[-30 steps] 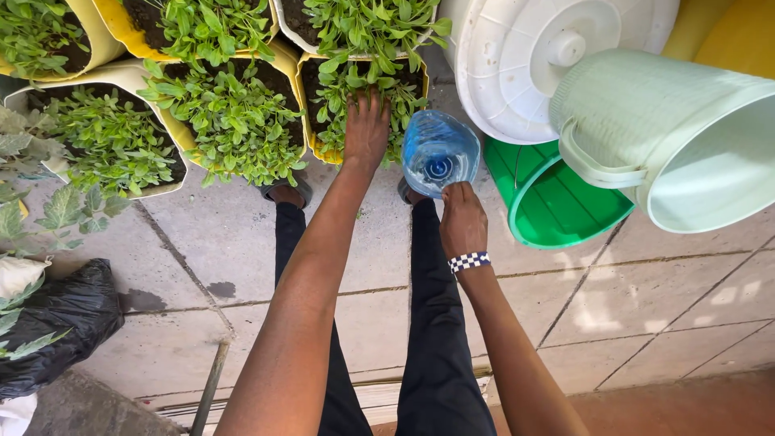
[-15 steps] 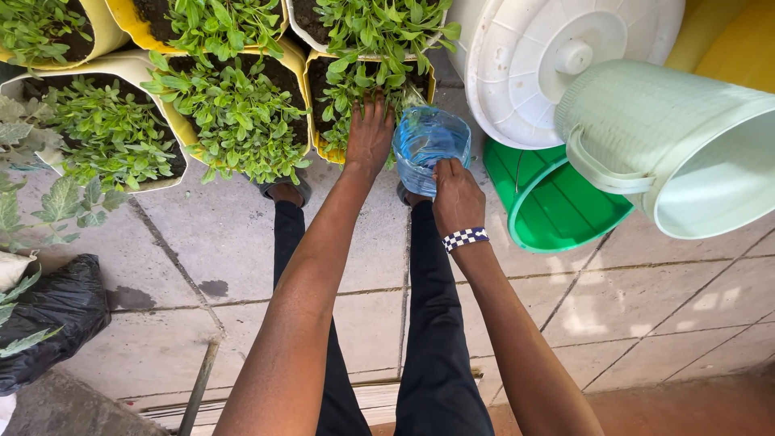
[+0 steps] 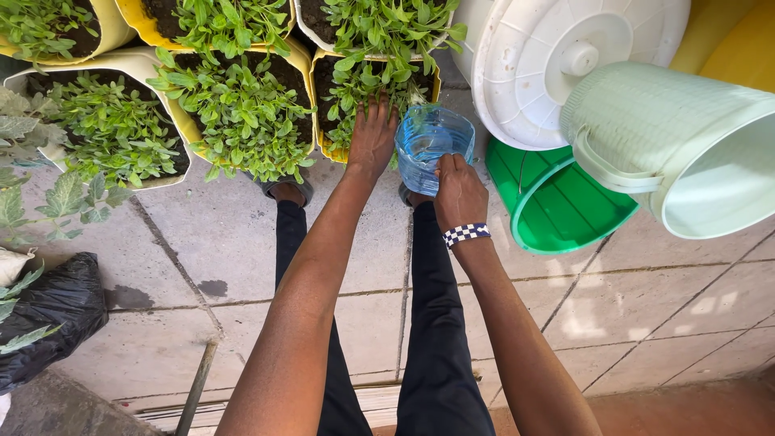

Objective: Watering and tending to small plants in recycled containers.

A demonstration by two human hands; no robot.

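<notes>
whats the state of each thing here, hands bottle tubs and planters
left hand: flat, fingers spread in the seedlings
right hand: gripping the bottle's base
clear plastic bottle: tipped toward the planter, water inside
yellow planter: full of soil and green seedlings
pale green bucket: on its side, empty
green basin: tilted, empty
white tub: upturned, base showing
black bag: crumpled on the floor
</notes>
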